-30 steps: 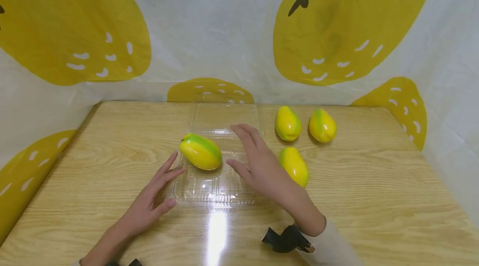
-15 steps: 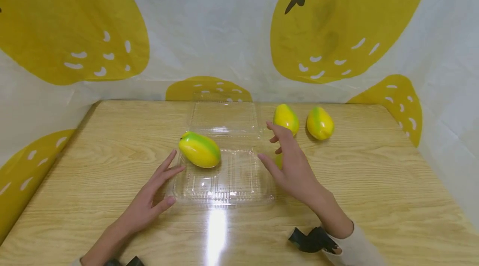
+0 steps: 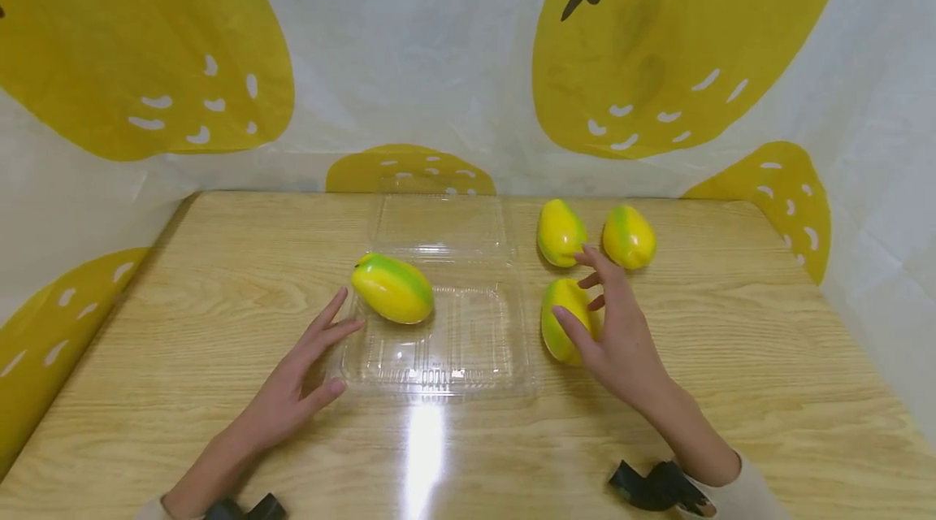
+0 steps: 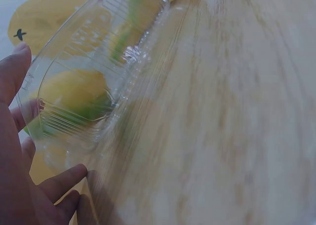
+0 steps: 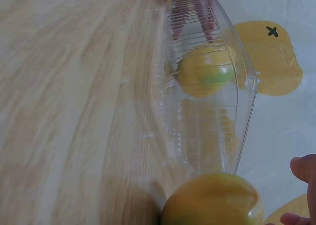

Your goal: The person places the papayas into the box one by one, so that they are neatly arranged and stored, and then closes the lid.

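Note:
A clear plastic clamshell container (image 3: 468, 341) lies with its lid folded back on the wooden table. One glossy yellow-and-green papaya (image 3: 393, 289) sits in its left part. My left hand (image 3: 288, 390) is at the container's left edge, fingers spread and fingertips right at the rim. To the right of the container is a second papaya (image 3: 559, 321). Over it hovers my right hand (image 3: 625, 349), thumb on the near-left side and fingers loosely bent above; in the right wrist view the thumb (image 5: 303, 168) stands apart from that papaya (image 5: 212, 200).
Two more papayas, the left one (image 3: 561, 232) and the right one (image 3: 630, 237), lie near the table's back right. The container's lid (image 3: 439, 223) extends towards the back edge. A white cloth with large yellow fruit prints (image 3: 409, 57) surrounds the table (image 3: 731, 357).
My right hand has moved right, from beside the papaya in the container to over the front papaya outside it. The left hand has stayed at the container's left edge.

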`<action>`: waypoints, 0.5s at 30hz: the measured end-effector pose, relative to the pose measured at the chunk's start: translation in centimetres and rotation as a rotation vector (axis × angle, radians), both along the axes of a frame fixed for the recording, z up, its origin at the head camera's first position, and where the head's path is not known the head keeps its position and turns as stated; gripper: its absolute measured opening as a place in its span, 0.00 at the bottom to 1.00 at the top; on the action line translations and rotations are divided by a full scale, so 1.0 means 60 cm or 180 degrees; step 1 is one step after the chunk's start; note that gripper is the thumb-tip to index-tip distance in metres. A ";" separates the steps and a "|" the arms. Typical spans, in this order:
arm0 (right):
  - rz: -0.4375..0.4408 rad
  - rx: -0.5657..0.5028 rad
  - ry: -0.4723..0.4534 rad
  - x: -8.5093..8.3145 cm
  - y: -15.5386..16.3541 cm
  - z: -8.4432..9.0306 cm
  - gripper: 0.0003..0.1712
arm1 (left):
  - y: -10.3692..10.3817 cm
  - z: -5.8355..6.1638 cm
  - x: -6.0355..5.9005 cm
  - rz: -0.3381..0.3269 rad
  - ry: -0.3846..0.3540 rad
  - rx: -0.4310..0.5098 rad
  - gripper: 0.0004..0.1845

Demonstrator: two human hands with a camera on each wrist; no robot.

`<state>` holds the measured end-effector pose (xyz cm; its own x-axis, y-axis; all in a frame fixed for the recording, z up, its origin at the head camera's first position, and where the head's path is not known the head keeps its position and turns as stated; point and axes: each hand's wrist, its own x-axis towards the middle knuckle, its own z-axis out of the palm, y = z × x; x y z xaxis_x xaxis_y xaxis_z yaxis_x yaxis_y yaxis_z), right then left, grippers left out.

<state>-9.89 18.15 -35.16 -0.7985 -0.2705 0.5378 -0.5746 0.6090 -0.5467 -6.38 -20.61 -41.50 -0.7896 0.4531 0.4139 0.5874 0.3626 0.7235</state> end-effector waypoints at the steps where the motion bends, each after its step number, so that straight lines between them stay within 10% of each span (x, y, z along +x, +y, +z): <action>1: -0.0029 -0.0025 0.0015 0.001 0.004 -0.002 0.46 | 0.000 -0.001 0.000 0.0002 0.0006 -0.0006 0.31; 15: -0.0479 -0.0224 -0.0406 0.024 0.026 -0.033 0.45 | 0.001 0.000 -0.001 -0.0031 0.0036 0.0033 0.30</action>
<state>-8.47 19.73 -37.16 -0.8899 -0.1085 0.4431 -0.4034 0.6405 -0.6535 -6.42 -20.53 -41.48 -0.7805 0.4563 0.4274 0.5989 0.3494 0.7206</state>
